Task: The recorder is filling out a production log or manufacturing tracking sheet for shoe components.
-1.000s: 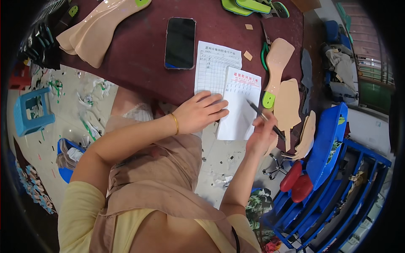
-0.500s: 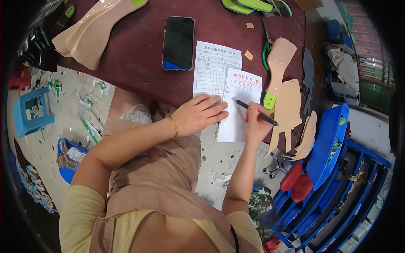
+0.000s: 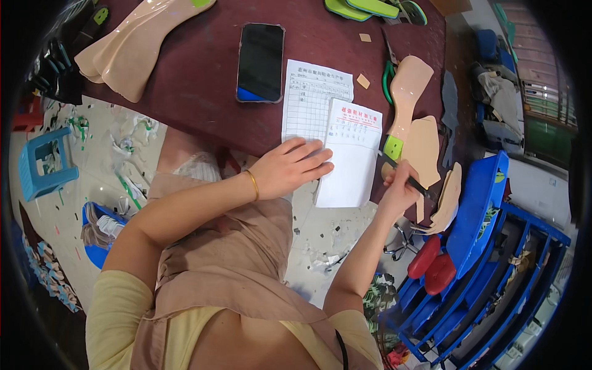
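My left hand (image 3: 291,168) lies flat with fingers spread, its fingertips on the left edge of a white notepad (image 3: 345,176). Under the pad and those fingers is a printed form sheet (image 3: 302,111) with a grid. The pad's top page has red print and a few handwritten rows near its top. To the right of the pad, my right hand (image 3: 399,192) is closed round a black pen (image 3: 419,187), whose tip is off the paper. Beneath that hand are beige cut-out pieces (image 3: 420,151) and a glossy beige insole-shaped piece (image 3: 409,83) with a green end.
A dark smartphone (image 3: 261,65) lies on the maroon tabletop (image 3: 203,80). Green-handled scissors (image 3: 388,80) lie beside the insole-shaped piece. More beige pieces (image 3: 132,52) are stacked at the far left. A blue stool (image 3: 49,163) and a blue rack (image 3: 481,290) stand beyond the table; scraps litter the floor.
My right hand has moved right with the pen, off the notepad and over the beige pieces, uncovering the page's lower right. My left hand has stayed in place.
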Demonstrator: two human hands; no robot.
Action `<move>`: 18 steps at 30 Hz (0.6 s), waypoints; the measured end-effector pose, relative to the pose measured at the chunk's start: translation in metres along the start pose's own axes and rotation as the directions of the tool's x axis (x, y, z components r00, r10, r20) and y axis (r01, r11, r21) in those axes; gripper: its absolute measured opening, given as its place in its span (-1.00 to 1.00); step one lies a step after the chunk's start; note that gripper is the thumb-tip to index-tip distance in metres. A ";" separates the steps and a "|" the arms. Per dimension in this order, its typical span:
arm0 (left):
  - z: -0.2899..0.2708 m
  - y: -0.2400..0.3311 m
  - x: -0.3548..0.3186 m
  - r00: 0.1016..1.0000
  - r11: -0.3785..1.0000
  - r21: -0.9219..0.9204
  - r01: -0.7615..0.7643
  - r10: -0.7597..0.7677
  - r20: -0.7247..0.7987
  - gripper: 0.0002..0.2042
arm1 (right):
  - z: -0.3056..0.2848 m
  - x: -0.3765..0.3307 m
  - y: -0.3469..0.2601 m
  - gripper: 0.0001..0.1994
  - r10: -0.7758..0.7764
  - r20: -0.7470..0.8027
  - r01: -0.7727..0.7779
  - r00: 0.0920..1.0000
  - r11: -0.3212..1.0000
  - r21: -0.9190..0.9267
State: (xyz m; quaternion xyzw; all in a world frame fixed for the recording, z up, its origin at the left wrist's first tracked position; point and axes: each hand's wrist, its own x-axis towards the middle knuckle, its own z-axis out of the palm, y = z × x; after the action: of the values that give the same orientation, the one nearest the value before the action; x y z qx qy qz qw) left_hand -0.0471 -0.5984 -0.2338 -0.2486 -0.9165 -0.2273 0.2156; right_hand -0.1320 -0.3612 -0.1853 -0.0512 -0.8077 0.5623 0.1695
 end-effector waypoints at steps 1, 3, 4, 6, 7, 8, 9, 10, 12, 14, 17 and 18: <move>-0.001 0.000 0.000 1.000 1.000 0.016 -0.002 0.002 0.002 -0.59 | -0.001 -0.002 -0.003 -0.77 0.021 -0.036 -0.021 0.999 1.000 0.016; -0.001 0.001 -0.001 1.000 1.000 0.026 0.002 -0.003 0.013 -0.60 | 0.003 -0.008 -0.015 -0.77 0.050 0.051 -0.060 0.997 0.973 0.222; 0.000 0.001 -0.001 1.000 1.000 0.018 0.008 -0.008 0.020 -0.61 | 0.015 -0.015 -0.023 -0.78 0.089 0.096 -0.116 0.991 0.938 0.326; -0.001 0.004 0.001 0.999 1.000 0.017 0.016 -0.017 0.027 -0.62 | 0.021 -0.024 -0.011 -0.78 0.048 0.268 -0.148 0.962 0.920 0.364; -0.001 0.005 0.001 0.999 0.999 0.029 0.020 -0.021 0.033 -0.62 | 0.031 -0.032 -0.001 -0.79 -0.004 0.284 -0.085 0.959 0.950 0.300; -0.001 0.006 0.002 0.999 0.999 0.041 0.024 -0.026 0.038 -0.62 | 0.036 -0.036 0.006 -0.79 -0.017 0.346 -0.101 0.938 0.941 0.322; -0.001 0.004 0.001 0.999 0.999 0.037 0.010 -0.011 0.035 -0.62 | 0.043 -0.038 0.008 -0.79 -0.032 0.409 -0.122 0.912 0.931 0.343; -0.002 0.002 0.001 0.999 1.000 0.031 -0.005 0.004 0.032 -0.62 | 0.046 -0.042 0.006 -0.83 0.015 0.373 -0.144 0.928 0.936 0.321; -0.002 -0.001 -0.001 0.999 0.999 0.018 -0.027 0.027 0.025 -0.64 | 0.045 -0.042 -0.007 -0.83 0.122 0.349 -0.225 0.929 0.936 0.270; -0.002 -0.002 -0.002 0.999 0.999 0.003 -0.044 0.044 0.017 -0.67 | 0.043 -0.042 -0.009 -0.79 0.144 0.339 -0.231 0.930 0.945 0.232; -0.003 -0.001 0.000 0.999 0.999 0.013 -0.043 0.043 -0.005 -0.70 | 0.035 -0.037 0.002 -0.76 -0.020 0.363 -0.097 0.931 0.948 0.303; -0.003 -0.001 0.000 0.999 0.999 0.014 -0.045 0.045 -0.008 -0.71 | 0.035 -0.036 0.000 -0.77 -0.007 0.393 -0.124 0.920 0.944 0.307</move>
State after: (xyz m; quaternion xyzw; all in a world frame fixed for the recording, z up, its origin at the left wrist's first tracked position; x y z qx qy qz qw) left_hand -0.0471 -0.6008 -0.2313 -0.2668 -0.9114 -0.2172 0.2260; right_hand -0.1098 -0.4027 -0.2040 0.0654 -0.7192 0.6917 -0.0050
